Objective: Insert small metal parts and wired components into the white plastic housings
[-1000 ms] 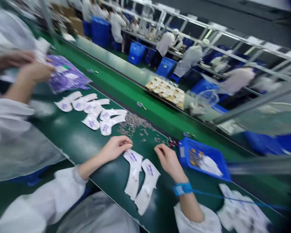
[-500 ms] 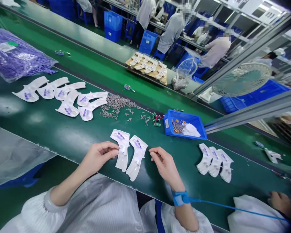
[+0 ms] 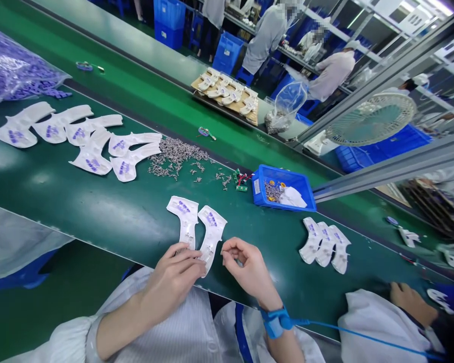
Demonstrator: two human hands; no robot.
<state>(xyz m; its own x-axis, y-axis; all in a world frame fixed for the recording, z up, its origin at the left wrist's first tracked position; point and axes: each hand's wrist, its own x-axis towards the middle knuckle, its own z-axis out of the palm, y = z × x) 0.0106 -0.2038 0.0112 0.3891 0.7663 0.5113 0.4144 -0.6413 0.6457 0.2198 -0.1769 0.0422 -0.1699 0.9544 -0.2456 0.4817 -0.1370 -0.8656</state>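
Observation:
Two white plastic handle shells with purple parts inside lie side by side in front of me. My left hand [image 3: 177, 275] rests across their lower ends, fingers stretched and fairly flat. It covers the bottom of the left shell [image 3: 185, 217], and its fingertips touch the lower part of the right shell [image 3: 212, 227]. Just right of that shell is my right hand [image 3: 247, 267], its fingers curled and thumb close to the index finger. Whether something small sits between those fingertips, I cannot make out. A blue wrist strap [image 3: 276, 321] with a cord circles my right wrist.
Several similar shells [image 3: 93, 154] lie at left, three more shells [image 3: 323, 244] at right. Beyond are a heap of small screws [image 3: 177, 156], a circuit board [image 3: 241, 188], a blue bin [image 3: 283, 204] and a bag of purple parts [image 3: 18, 65]. A co-worker's hand [image 3: 414, 302] is at right.
My left hand has moved right and nearer to me, from the left shell's side onto both shells' lower ends. My right hand stays beside the right shell, slightly lower. The view has shifted.

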